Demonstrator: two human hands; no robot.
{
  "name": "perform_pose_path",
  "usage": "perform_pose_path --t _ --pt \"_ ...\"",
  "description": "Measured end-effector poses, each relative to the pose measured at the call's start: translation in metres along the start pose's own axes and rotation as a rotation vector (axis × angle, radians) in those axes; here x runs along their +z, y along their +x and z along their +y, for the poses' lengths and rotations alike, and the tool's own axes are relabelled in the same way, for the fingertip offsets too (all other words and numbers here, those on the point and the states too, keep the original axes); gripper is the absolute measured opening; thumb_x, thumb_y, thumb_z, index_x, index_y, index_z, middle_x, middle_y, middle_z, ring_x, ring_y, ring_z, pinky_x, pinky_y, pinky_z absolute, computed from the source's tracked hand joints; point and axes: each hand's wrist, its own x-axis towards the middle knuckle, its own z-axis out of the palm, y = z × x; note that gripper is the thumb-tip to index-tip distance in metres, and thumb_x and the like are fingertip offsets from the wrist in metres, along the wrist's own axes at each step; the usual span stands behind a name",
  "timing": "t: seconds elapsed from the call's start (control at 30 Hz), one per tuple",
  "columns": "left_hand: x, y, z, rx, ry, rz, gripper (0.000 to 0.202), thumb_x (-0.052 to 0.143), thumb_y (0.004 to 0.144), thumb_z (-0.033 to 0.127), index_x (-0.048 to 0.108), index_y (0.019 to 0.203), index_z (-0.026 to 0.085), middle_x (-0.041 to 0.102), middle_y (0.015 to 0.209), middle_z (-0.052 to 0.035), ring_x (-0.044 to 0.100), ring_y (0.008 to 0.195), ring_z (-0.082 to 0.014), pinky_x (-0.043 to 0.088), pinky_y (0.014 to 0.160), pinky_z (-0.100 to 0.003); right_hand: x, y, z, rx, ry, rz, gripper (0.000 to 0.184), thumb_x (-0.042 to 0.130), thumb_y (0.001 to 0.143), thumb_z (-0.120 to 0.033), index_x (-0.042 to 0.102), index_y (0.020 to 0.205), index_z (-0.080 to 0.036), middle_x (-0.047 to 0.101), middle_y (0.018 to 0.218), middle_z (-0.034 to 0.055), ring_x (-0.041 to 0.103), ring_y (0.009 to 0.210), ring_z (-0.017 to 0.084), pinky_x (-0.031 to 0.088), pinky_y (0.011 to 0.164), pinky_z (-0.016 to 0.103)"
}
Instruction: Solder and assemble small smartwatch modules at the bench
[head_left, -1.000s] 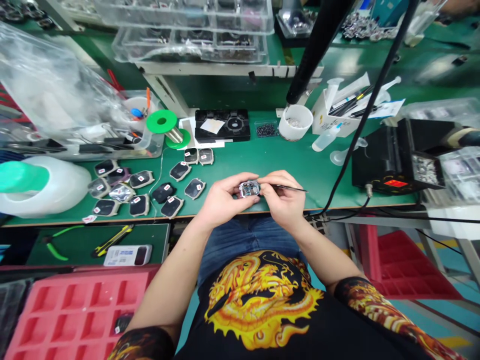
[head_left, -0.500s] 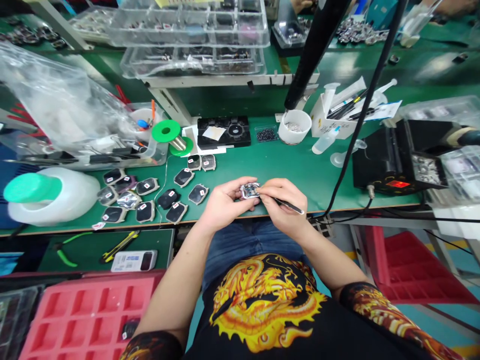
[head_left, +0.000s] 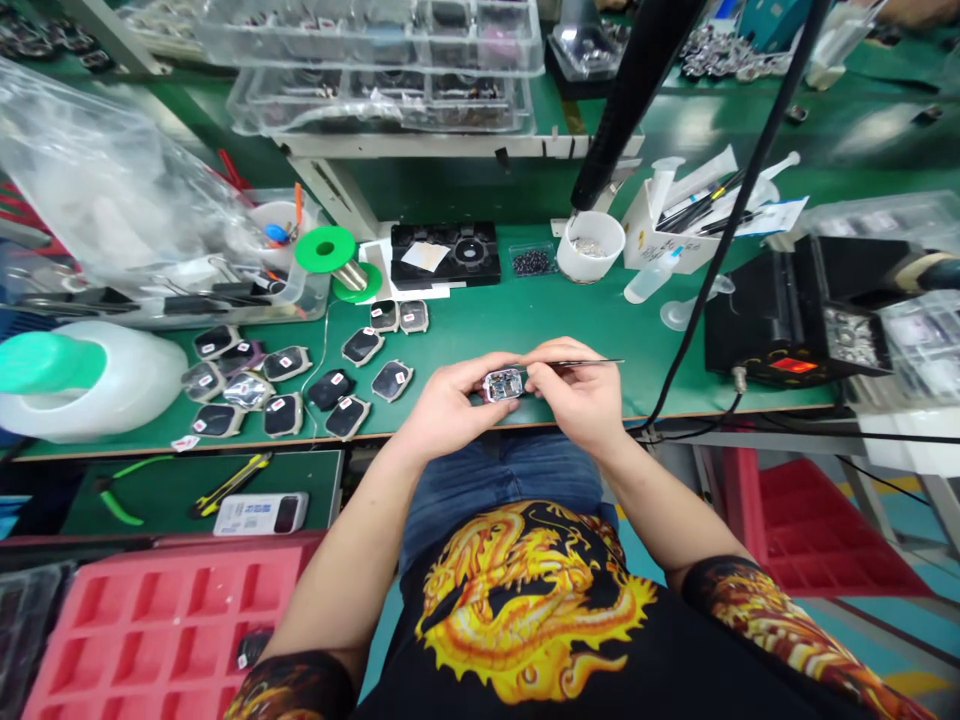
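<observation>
Raised since half a second ago from a downward tilt to level: tweezers (head_left: pixel 589 362), pinched between thumb and fingers of right hand (head_left: pixel 579 398). Small silvery module (head_left: pixel 502 384) clamped in fingertips of left hand (head_left: pixel 442 405), just above near edge of green bench (head_left: pixel 525 320), tweezer tip touching its right side.

I have swung the tweezers (head_left: pixel 592 362) in my right hand (head_left: pixel 579 398) up from slanting downward to level.

Green solder spool (head_left: pixel 325 248), white cup (head_left: pixel 598 245), dark watch cases (head_left: pixel 360 345) on green bench (head_left: pixel 525 310); red compartment tray (head_left: pixel 187 562).
</observation>
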Motion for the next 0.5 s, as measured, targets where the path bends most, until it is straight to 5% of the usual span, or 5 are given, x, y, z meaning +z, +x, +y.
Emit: perform_pose_path --t 0.23,0.5 --pt "0.001 0.001 0.004 -0.13 -0.149 0.047 0.052 0.089 0.079 0.027 0.079 0.128 0.019 0.081 0.108 -0.0072 0.074 0.083 -0.0153 0.064 0.076 -0.026 0.0 -0.005 0.002 -0.218 -0.132 -0.045 0.013 0.072 0.1 -0.024 0.084 0.097 -0.026 0.077 0.095 0.0047 0.073 0.088 0.022 0.064 0.082 0.038" --pt "-0.004 0.0 0.009 -0.248 -0.377 -0.012 0.055 0.096 0.071 0.024 0.079 0.123 0.018 0.081 0.096 -0.0041 0.077 0.072 -0.0147 0.068 0.071 -0.025 -0.011 0.003 -0.006 -0.22 -0.057 -0.137 0.011 0.077 0.1 -0.021 0.086 0.1 -0.027 0.078 0.096 0.0042 0.074 0.087 0.021 0.063 0.081 0.037"
